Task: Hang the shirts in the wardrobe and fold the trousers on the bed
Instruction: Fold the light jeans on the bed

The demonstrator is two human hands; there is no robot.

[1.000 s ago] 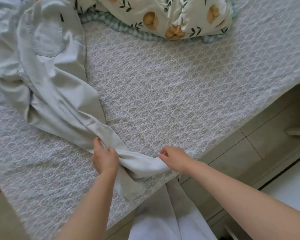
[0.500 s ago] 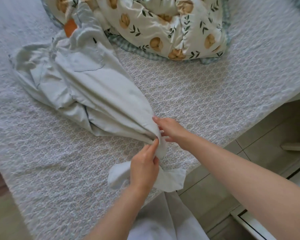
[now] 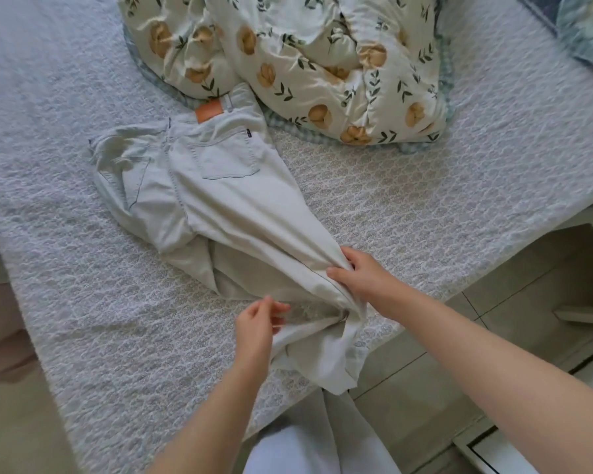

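Pale grey-green trousers (image 3: 220, 200) lie on the bed (image 3: 83, 302), waistband with an orange leather patch at the far end, back pocket up, legs bunched toward me. My right hand (image 3: 360, 275) grips the gathered upper leg fabric. My left hand (image 3: 259, 319) pinches the edge of the lower leg near the hem, which hangs over the bed's near edge. No shirt is in view.
A crumpled floral duvet (image 3: 322, 63) lies just beyond the waistband. A blue patterned pillow (image 3: 582, 32) sits at the far right corner. Beige tiled floor (image 3: 528, 302) and a pale furniture edge lie to the right of the bed. My white-clad legs stand at the bottom.
The trousers now lie further right with waistband and pocket in full view. My right hand slid along the leg and holds higher; my left hand has shifted to the lower leg's edge.
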